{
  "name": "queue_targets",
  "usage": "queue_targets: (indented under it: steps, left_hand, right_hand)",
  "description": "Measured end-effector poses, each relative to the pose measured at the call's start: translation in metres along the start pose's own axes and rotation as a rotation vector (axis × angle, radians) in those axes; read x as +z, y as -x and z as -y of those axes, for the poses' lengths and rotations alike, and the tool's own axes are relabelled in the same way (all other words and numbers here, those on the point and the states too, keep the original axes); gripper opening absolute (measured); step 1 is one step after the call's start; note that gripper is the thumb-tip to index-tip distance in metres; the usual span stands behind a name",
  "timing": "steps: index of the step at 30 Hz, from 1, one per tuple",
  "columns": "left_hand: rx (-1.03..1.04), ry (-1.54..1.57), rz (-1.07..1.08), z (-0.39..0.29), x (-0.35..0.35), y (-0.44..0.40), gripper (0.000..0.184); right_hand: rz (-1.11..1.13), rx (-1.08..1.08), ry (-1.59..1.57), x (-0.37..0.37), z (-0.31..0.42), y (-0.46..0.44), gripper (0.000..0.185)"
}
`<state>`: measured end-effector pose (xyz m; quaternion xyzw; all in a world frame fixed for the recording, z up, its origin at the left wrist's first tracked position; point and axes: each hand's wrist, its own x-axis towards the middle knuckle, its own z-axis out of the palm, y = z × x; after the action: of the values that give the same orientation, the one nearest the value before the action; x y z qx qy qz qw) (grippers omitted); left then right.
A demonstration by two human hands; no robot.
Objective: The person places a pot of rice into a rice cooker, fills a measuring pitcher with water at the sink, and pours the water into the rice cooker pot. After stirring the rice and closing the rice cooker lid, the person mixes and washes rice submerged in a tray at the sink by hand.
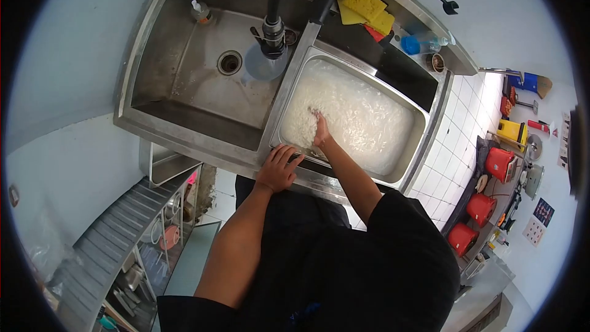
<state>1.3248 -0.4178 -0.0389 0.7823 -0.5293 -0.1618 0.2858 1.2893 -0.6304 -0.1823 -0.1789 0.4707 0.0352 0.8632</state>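
A large rectangular steel pan (420, 141) sits over the right-hand basin, filled with white grains that look like rice (362, 117) in cloudy water. My right hand (321, 132) dips into the left part of the pan, and its fingers are mostly sunk among the grains, so their pose is hidden. At the pan's near left corner, my left hand (278, 171) lies on the rim and the sink's front edge, fingers apart and nothing lifted in them.
A black faucet (273, 40) hangs over the left basin (190, 86), above a translucent bowl (261, 64). A bottle (200, 12) stands in that basin. Yellow sponges (364, 3) and a blue spray bottle (421, 44) line the back ledge. Red containers (479, 209) stand at the right.
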Motion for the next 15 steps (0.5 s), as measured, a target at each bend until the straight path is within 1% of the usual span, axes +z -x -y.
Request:
queue_targets:
  steps: [1,4,5,7,8,9,12,15]
  left_hand:
    - [-0.004,0.001,0.004,0.000,0.000,0.000,0.056]
    - [-0.004,-0.016,0.010,-0.002,-0.001,-0.001,0.057]
    - [0.001,-0.025,0.013,-0.002,-0.002,-0.002,0.057]
    - [0.001,-0.042,0.016,0.000,0.001,-0.001,0.058]
    - [0.006,-0.046,0.023,0.000,0.003,-0.001,0.058]
    - [0.008,-0.044,0.030,0.000,0.003,-0.001,0.058]
    - [-0.001,-0.036,0.035,-0.001,0.003,-0.002,0.059]
    - [-0.009,-0.036,0.040,-0.004,0.002,-0.002,0.058]
  right_hand:
    - [0.026,-0.067,-0.085,0.002,0.000,-0.006,0.049]
    - [-0.064,-0.171,-0.269,0.027,0.005,-0.024,0.050]
    - [0.054,-0.234,-0.307,0.030,0.006,-0.035,0.052]
    - [0.027,-0.245,-0.412,0.045,0.015,-0.045,0.053]
    - [0.007,-0.255,-0.469,0.050,0.021,-0.047,0.053]
    - [-0.164,-0.332,-0.398,0.057,0.025,-0.047,0.056]
    - [0.119,-0.339,-0.553,0.049,0.038,-0.064,0.056]
    - [0.040,-0.415,-0.641,0.051,0.050,-0.059,0.054]
